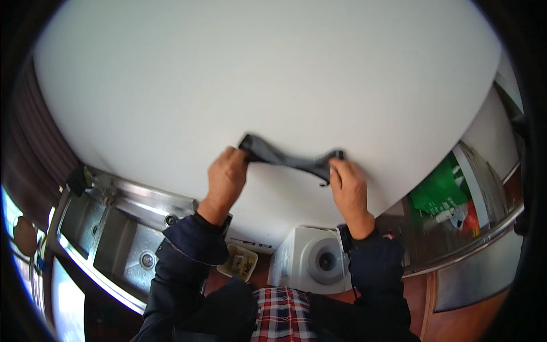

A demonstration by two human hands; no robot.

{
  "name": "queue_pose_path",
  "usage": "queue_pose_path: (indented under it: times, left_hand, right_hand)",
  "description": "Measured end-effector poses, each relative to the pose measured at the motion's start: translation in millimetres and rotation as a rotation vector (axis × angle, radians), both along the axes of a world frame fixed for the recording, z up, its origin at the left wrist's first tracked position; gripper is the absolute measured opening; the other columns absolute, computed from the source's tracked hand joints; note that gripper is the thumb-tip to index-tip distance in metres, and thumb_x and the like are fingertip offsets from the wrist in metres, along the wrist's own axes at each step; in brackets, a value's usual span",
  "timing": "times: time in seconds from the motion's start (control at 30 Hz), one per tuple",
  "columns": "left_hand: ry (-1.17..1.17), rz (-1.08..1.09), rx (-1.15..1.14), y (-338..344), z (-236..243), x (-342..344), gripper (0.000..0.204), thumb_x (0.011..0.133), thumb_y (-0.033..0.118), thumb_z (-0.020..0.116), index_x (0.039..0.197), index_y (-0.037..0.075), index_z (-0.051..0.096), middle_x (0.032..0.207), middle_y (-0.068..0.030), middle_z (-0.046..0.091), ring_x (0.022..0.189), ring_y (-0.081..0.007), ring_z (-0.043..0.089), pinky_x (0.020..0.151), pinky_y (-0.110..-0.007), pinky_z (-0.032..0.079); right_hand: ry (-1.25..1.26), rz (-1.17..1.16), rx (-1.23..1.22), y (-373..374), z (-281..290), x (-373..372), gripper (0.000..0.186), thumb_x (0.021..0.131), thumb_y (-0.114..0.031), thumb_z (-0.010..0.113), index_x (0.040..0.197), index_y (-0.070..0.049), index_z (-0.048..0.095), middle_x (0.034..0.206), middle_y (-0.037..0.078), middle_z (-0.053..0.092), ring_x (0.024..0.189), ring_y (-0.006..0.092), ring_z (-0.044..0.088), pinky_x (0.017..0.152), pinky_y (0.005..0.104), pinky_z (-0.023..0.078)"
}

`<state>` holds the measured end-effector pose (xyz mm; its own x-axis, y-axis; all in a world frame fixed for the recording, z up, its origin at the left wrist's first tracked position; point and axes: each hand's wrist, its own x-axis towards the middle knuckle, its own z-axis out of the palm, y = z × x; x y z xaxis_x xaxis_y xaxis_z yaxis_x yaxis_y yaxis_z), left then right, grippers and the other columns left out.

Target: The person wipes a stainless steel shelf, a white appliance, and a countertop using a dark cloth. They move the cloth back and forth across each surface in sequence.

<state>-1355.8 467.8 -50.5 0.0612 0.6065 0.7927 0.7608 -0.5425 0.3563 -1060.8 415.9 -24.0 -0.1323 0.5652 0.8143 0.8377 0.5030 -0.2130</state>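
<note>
A dark grey strip of soft fabric (290, 159), perhaps a sock, is stretched between my two hands in front of a broad white surface (273, 68). My left hand (227, 172) is closed on its left end, and a short dark piece sticks up above the fingers. The other end is pinched between thumb and fingers of my right hand (348, 188), with a small loose bit hanging beside them. The fabric sags and twists a little in the middle. Slight blur hides its exact kind.
A steel double sink (122, 242) stands at the left, near a dark curtain (37, 142). Below my hands are a white appliance with a round opening (310, 262) and a small basket of items (239, 263). A green bag (437, 191) lies on a shelf at the right.
</note>
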Motion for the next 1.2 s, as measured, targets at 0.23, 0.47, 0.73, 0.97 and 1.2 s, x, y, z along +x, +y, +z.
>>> queue_pose_path:
  times: [0.23,0.47,0.73,0.97,1.2]
  left_hand:
    - [0.053,0.079,0.042,18,-7,-63,0.007,0.092,0.01,0.073,0.096,0.007,0.068,0.088,-0.0127,0.065,0.082,-0.0383,0.068,0.068,-0.047,0.055]
    - [0.292,0.116,-0.175,21,-38,-133,0.008,0.096,0.011,0.066,0.092,0.004,0.069,0.093,-0.0153,0.068,0.087,-0.0384,0.07,0.074,-0.046,0.057]
    - [0.278,0.235,-0.082,22,-46,-176,0.008,0.097,0.014,0.068,0.098,0.006,0.07,0.095,-0.0123,0.068,0.084,-0.0369,0.07,0.071,-0.046,0.058]
    - [0.457,0.297,-0.567,-20,-91,-185,0.01,0.093,0.008,0.059,0.094,0.006,0.069,0.095,-0.0177,0.07,0.091,-0.0412,0.071,0.077,-0.051,0.058]
    - [0.253,0.414,-0.884,-154,-202,-214,0.012,0.092,0.011,0.064,0.098,0.007,0.074,0.096,-0.0167,0.07,0.092,-0.0401,0.071,0.08,-0.05,0.057]
  right_hand:
    - [-0.013,0.069,0.006,23,3,-40,0.017,0.097,-0.002,0.067,0.114,-0.001,0.074,0.097,0.016,0.07,0.087,0.0348,0.068,0.077,0.0438,0.054]
    - [-0.089,0.15,-0.012,41,-28,-109,0.018,0.096,-0.004,0.072,0.113,-0.003,0.075,0.1,0.016,0.072,0.089,0.0357,0.07,0.08,0.0428,0.056]
    - [-0.019,0.246,-0.003,57,-35,-153,0.02,0.096,-0.004,0.072,0.116,-0.002,0.075,0.093,0.015,0.068,0.08,0.0326,0.068,0.071,0.0437,0.056]
    - [-0.051,0.328,-0.249,53,-109,-167,0.019,0.094,-0.009,0.075,0.112,-0.004,0.073,0.104,0.018,0.072,0.096,0.0383,0.07,0.083,0.0464,0.057]
    - [0.039,0.659,-0.686,37,-254,-216,0.013,0.095,-0.012,0.07,0.105,-0.004,0.071,0.099,0.02,0.072,0.091,0.0429,0.069,0.078,0.0502,0.055]
